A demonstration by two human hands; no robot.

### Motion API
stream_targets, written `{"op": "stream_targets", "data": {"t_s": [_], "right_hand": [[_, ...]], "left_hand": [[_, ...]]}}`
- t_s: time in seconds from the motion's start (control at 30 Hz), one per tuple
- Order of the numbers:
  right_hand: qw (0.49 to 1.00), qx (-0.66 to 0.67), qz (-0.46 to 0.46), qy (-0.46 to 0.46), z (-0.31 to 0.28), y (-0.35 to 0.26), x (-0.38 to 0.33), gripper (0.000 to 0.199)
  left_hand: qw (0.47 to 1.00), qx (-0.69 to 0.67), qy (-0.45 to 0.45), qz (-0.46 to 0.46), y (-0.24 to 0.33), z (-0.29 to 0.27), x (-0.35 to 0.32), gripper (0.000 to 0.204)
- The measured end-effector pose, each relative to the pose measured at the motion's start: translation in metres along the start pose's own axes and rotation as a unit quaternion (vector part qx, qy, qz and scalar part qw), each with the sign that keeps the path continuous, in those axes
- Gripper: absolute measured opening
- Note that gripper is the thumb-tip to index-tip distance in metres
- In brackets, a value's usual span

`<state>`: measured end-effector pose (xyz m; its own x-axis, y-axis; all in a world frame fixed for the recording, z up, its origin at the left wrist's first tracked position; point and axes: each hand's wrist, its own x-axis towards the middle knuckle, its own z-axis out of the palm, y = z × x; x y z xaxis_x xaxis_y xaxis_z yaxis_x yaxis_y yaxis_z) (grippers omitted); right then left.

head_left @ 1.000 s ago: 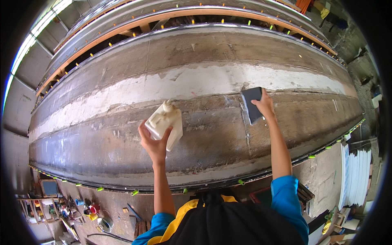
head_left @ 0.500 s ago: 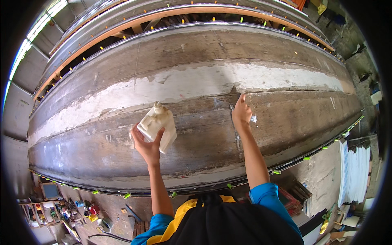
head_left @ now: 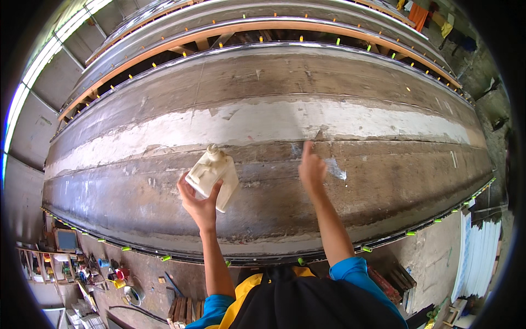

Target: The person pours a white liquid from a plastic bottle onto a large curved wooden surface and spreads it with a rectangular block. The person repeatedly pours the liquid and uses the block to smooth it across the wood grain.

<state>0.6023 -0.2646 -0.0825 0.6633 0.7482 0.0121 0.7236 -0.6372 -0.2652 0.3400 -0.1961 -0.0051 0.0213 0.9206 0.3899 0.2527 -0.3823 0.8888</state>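
A long brown panel [head_left: 383, 170] with worn, patchy surfaces lies in front of me, crossed lengthwise by a white band [head_left: 252, 122]. Held over its near half is an off-white plastic jug [head_left: 226, 174] with a short neck; my left hand [head_left: 200, 202] grips it from below, thumb and fingers at its sides. To its right, my right hand [head_left: 313, 167] has the index finger stretched out and the others curled. That fingertip is by the seam at the band's lower edge; nothing shows in this hand. Beside it is a bluish-white patch [head_left: 336, 169] on the panel.
Small green clips [head_left: 166, 257] line the panel's near edge. Beyond the far edge runs an orange-brown beam [head_left: 241, 26] with yellow pegs. Cluttered shelves [head_left: 52, 253] stand at lower left, and white sheets [head_left: 476, 255] lean at lower right.
My right hand has moved left and slightly toward me along the seam, uncovering the bluish-white patch. My left hand still holds the jug. The view has shifted slightly.
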Motion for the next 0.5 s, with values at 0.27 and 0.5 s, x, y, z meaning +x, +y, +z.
{"op": "stream_targets", "data": {"t_s": [0.27, 0.5], "right_hand": [[0.991, -0.033, -0.008, 0.13, -0.016, 0.041, 0.019, 0.02], [0.988, -0.12, -0.049, 0.089, 0.02, -0.028, -0.001, 0.027]], "left_hand": [[1.0, 0.009, 0.001, -0.002, -0.025, -0.038, 0.018, 0.064], [0.998, 0.011, -0.06, 0.029, -0.053, -0.05, 0.059, 0.066]]}}
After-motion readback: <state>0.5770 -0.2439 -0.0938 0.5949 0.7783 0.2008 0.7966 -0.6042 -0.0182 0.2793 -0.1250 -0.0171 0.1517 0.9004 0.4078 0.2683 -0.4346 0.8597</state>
